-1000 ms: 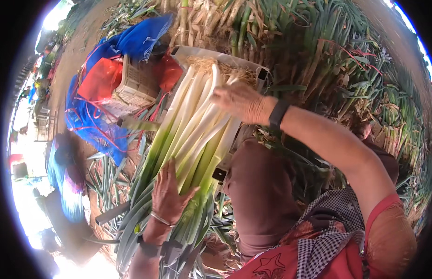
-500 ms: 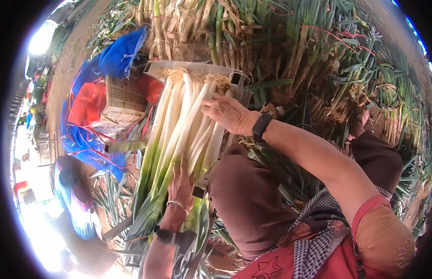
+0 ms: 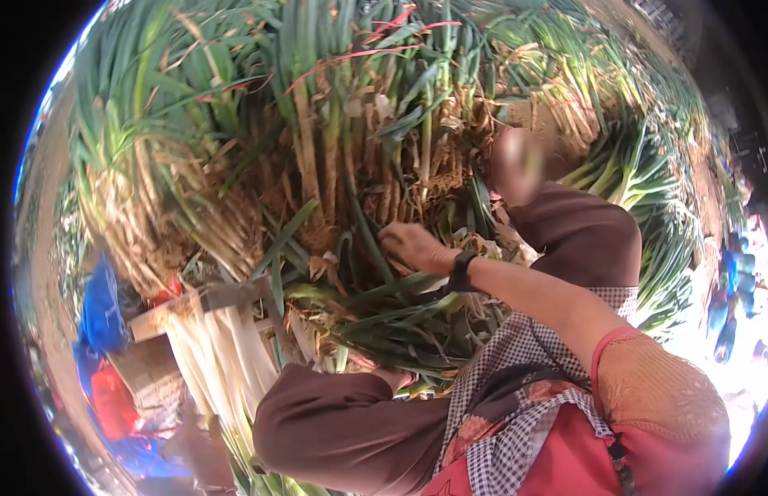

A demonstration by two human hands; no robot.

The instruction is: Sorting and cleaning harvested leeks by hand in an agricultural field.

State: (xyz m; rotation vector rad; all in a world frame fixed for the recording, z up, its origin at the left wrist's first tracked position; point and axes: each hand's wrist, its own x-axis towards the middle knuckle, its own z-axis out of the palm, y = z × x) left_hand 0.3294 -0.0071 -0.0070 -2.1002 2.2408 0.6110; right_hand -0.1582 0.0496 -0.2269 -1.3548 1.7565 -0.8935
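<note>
My right hand (image 3: 415,248) is over a heap of loose green leaves in front of the standing leeks (image 3: 384,157). Its fingers curl down among the dark leaves, and whatever they hold is hidden. My left hand is out of view. At the lower left, a bundle of peeled white leeks (image 3: 218,364) lies in a metal frame (image 3: 156,321), the root ends at its far bar. My knee covers part of the bundle's right side.
Upright leek bunches (image 3: 144,198), some with red ties, line the far side. A blue net sack (image 3: 102,306), a red bag (image 3: 112,401) and a beige crate (image 3: 148,372) sit left of the frame. More leeks (image 3: 661,231) lie at the right.
The view has swung right, so the frame and peeled leeks now appear lower left. My right hand has left the peeled leeks for the leafy heap. My left hand has gone out of view.
</note>
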